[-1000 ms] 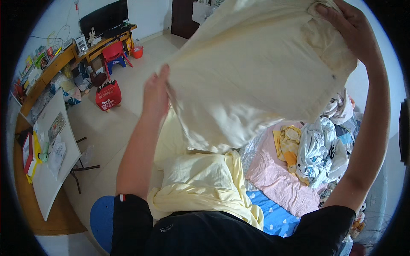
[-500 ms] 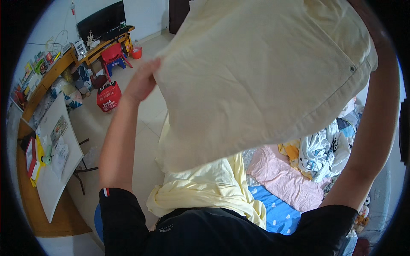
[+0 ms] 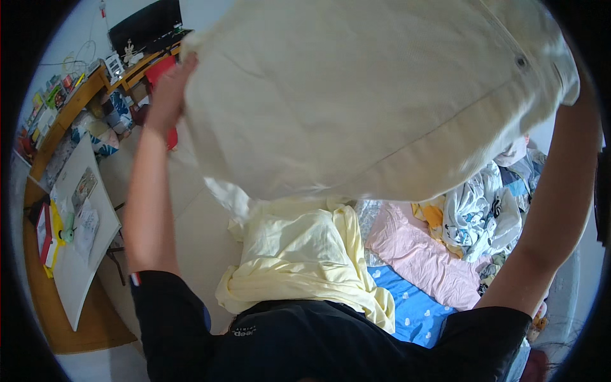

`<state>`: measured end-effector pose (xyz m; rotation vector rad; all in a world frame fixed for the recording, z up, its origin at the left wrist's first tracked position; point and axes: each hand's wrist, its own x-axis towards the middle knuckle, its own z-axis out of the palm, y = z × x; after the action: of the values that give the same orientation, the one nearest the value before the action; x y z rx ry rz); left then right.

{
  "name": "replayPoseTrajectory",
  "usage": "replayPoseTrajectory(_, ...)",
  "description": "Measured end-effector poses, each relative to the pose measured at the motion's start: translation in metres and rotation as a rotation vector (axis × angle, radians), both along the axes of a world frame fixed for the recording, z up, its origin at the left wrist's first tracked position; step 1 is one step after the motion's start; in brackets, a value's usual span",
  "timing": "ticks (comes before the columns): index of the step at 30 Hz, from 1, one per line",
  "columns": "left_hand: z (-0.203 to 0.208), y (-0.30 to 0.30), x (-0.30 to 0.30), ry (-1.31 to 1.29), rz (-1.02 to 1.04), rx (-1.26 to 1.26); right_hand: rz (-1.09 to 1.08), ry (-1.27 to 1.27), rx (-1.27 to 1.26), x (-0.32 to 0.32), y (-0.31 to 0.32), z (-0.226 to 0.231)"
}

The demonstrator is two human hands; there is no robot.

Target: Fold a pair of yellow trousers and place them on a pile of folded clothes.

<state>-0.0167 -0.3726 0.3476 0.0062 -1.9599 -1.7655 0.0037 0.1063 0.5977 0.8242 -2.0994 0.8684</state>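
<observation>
"Cream was the colour that filled my feed: one broad cloth [image 3: 356, 108], held up in the air in front of the wearer, its lower edge just above the yellow cloth [image 3: 296, 239]."

"And the hands? My line was poor."

"From my desk I saw the left hand [image 3: 168, 95] up at the cream cloth's left edge, fingers closed on the border in a pinch. The right hand I lost. The cloth's upper right part covered it, and I had only the right forearm [image 3: 547, 204] reaching up there, so I couldn't tell how far open that hand was or whether it gripped anything."

"Any marks?"

"One small dark round spot [image 3: 521, 62] near the upper right, close to a stitched seam."

"What lay below?"

"I had the yellow cloth bunched right in front of the black shirt [image 3: 293, 344]. To its right were a pink cloth [image 3: 423, 254] and, bordering it, a blue one [image 3: 414, 305] with pale hearts. Beyond the pink I made out a heap of rumpled clothes [image 3: 477, 207]. Well off to the left stood a white tabletop [image 3: 70, 280]."
</observation>
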Motion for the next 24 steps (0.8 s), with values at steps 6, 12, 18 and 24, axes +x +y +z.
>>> replayPoseTrajectory(6,0.128,-0.042,0.078,-0.168,-0.233,-0.398,0.003,-0.063,-0.174,0.009,0.028,-0.020)
replayPoseTrajectory(12,0.154,0.019,0.064,-0.291,-0.145,-0.756,-0.063,-0.189,-0.395,0.031,0.074,-0.061)
replayPoseTrajectory(18,0.019,0.129,-0.023,-0.524,-0.338,-0.833,-0.324,-0.583,-0.573,0.055,0.146,-0.156)
replayPoseTrajectory(24,-0.222,0.199,0.036,-0.460,-0.552,-0.476,-0.539,-0.781,0.312,0.056,0.280,-0.345)
